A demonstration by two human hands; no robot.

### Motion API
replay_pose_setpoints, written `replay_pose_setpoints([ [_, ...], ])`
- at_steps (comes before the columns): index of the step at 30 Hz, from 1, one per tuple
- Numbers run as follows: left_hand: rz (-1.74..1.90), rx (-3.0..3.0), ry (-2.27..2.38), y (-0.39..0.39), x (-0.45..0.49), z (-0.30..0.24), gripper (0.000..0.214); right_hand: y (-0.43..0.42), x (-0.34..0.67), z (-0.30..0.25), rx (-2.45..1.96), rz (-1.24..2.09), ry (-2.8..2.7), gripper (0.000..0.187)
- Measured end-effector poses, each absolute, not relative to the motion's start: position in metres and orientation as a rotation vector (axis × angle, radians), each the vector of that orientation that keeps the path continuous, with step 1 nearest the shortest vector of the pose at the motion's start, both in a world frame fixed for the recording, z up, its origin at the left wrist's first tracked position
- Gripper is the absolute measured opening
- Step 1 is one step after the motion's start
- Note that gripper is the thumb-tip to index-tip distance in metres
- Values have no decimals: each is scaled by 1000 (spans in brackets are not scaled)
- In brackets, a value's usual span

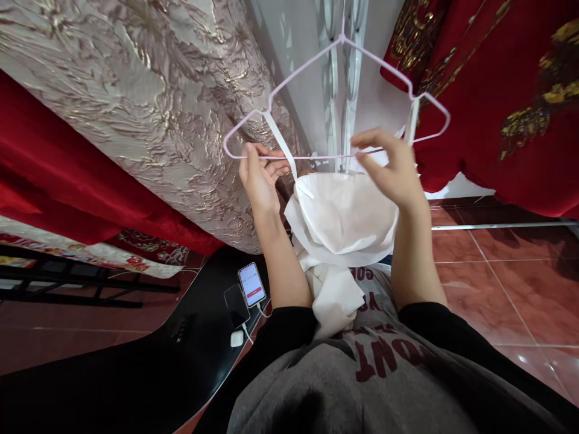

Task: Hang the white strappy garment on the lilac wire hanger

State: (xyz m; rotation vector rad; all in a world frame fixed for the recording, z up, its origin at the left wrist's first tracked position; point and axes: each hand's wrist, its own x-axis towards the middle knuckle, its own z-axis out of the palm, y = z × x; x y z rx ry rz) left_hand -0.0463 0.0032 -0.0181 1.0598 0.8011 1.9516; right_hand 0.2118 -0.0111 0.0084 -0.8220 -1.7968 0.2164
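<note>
Right hand [394, 172] hides part of hanger [342, 38].

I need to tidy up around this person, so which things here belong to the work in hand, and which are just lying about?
In hand:
hanger, pinched by the left hand and the right hand
white garment, hung on it by its straps

Lying about:
phone with charger plug
red cloth
gold brocade fabric
</note>
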Motion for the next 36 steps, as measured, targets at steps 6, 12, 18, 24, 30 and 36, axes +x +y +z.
replay_pose_setpoints([
  [6, 1601, 1288, 821, -17, -66, -22, 43, -18, 211, 7, -935, 270, -1926, 15],
  [12, 1235, 1489, 786, -57, -77, 0, 55, -20, 217, 7, -956, 237, -1881, 15],
  [18, 1291, 1551, 870, -77, -76, 17, 43, -19, 217, 6, -967, 220, -1800, 11],
  [24, 1402, 1571, 952, -87, -72, 27, 41, -17, 217, 5, -965, 210, -1793, 10],
  [30, 1680, 1431, 975, -72, -49, 26, 28, -17, 215, 2, -960, 232, -1841, 18],
  [36, 1801, 1449, 1075, -59, -43, 19, 25, -19, 217, 3, -962, 221, -1847, 20],
])
